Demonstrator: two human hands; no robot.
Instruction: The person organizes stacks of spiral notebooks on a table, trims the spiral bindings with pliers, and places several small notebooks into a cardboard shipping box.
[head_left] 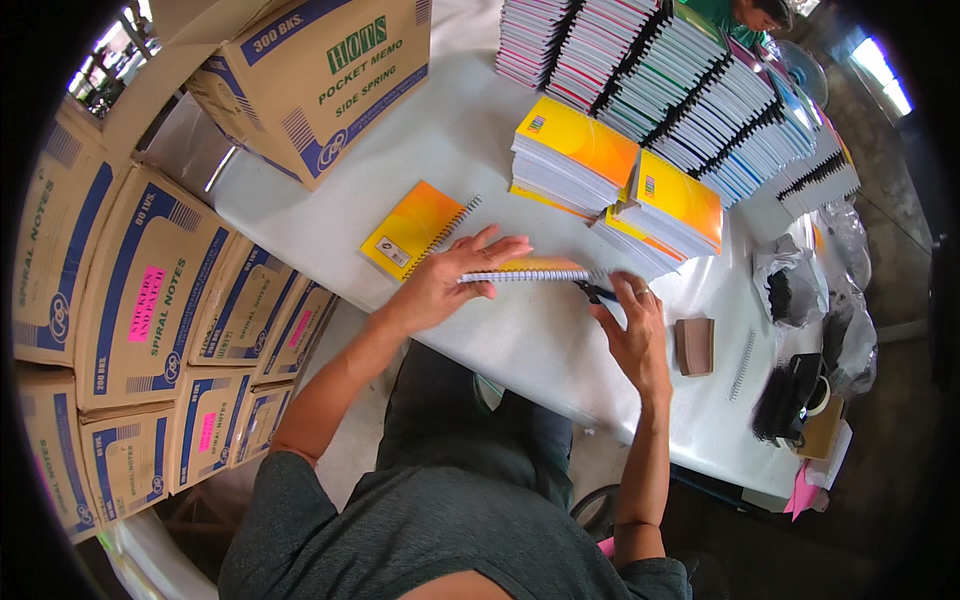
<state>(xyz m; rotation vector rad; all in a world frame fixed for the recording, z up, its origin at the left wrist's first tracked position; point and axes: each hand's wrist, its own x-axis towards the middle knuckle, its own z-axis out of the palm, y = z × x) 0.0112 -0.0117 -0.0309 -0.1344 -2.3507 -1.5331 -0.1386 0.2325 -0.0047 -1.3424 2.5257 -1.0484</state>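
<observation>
My left hand (448,272) grips a spiral notebook (530,275) by its left end, thumb below and fingers partly stretched above. The notebook is tilted so its white wire coil faces me, with an orange cover just showing behind. At the coil's right end, my right hand (638,325) is closed around a small dark hand tool, perhaps cutters or pliers (597,292), its jaws touching or very close to the wire. Beside my left hand, a yellow and orange spiral notebook (412,232) lies flat on the white table (480,130).
Yellow notebook stacks (575,150) stand ahead, before long rows of coil-bound books (650,80). Rightward are a brown block (694,347), a loose coil (742,365), plastic bags (790,285) and a tape roll (817,397). Cardboard boxes (150,290) line the left. Another person (757,15) is beyond.
</observation>
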